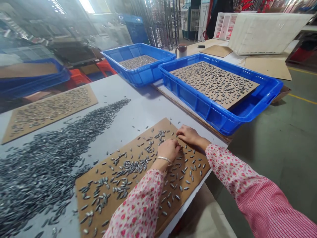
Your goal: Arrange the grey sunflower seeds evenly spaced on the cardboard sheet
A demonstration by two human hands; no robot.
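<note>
A brown cardboard sheet (175, 209) lies in front of me, strewn with small grey spindle-shaped metal pieces (131, 167) that resemble fishing sinkers. Some are bunched in clumps at its left and middle; toward the right edge they lie apart. Over the sheet's right half, my left hand (169, 150) is closed, fingertips bent down among the pieces. Just beyond it, my right hand (188, 134) rests near the far right edge with its fingers curled together, touching the sheet. Whatever either hand pinches is hidden by the fingers.
A long heap of the same pieces (61, 148) covers the white table's left side. Behind it lies another filled cardboard sheet (53, 107). Two blue plastic trays (210, 110) at the back hold covered sheets. Farther off are a mug (182, 50) and a white crate (260, 34).
</note>
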